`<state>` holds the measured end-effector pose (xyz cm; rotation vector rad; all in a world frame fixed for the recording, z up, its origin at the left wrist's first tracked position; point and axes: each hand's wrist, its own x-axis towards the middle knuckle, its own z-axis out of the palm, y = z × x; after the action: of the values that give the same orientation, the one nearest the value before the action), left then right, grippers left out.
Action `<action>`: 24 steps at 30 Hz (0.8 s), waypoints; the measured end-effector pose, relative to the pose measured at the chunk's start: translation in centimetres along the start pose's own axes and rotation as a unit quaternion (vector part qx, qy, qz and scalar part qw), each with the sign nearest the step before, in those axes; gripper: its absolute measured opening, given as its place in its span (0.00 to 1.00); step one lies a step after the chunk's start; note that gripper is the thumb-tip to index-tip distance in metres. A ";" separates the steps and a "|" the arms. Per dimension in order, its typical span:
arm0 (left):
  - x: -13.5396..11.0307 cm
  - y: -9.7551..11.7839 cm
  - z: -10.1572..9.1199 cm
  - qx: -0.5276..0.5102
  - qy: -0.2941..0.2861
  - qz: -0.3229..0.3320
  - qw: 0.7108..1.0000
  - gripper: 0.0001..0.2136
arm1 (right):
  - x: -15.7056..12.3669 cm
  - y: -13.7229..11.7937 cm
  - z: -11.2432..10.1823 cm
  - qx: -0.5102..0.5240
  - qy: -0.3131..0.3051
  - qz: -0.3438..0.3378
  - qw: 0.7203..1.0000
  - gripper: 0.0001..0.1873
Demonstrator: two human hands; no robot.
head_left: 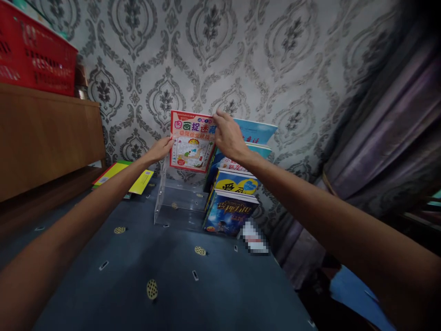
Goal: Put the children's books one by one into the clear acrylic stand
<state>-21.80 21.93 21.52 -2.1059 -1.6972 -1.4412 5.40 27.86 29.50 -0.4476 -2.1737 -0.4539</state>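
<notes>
A red-bordered picture book (192,142) stands upright between my two hands, at the back tier of a clear acrylic book rack (181,216). My left hand (162,149) is closed on its left edge. The fingers of my right hand (229,135) grip its upper right edge. The rack's right side holds several books in steps: a light blue book (257,131) at the back, a yellow and blue book (237,183) lower down, and a dark blue book (230,214) in front. Whether the red book's lower edge rests in the rack, I cannot tell.
Yellow and green books (142,182) lie flat left of the rack on the dark blue patterned cloth (124,262). A red basket (41,55) sits on a wooden cabinet (48,138) at left. Patterned wallpaper rises behind; a purple curtain (344,184) hangs at right.
</notes>
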 end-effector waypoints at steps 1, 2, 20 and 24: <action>-0.2 0.1 -0.1 -0.004 -0.009 0.001 1.000 0.19 | -0.3 0.0 -0.1 0.003 0.002 -0.008 1.000 0.25; -0.4 0.2 -0.2 -0.006 -0.018 0.000 1.000 0.20 | -0.6 0.0 -0.2 0.005 0.004 -0.016 1.000 0.25; -12.3 -7.4 -1.3 0.287 -0.165 -0.190 0.924 0.20 | -7.6 -5.5 -0.8 0.110 0.059 -0.107 0.986 0.24; -16.6 -9.9 0.5 0.365 -0.199 -0.255 0.873 0.31 | -12.9 -8.7 -0.3 0.133 0.012 -0.156 0.979 0.28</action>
<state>-28.52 13.96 5.17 -1.6343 -2.5425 -0.2472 9.01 18.07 17.91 0.0463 -2.2481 -0.3269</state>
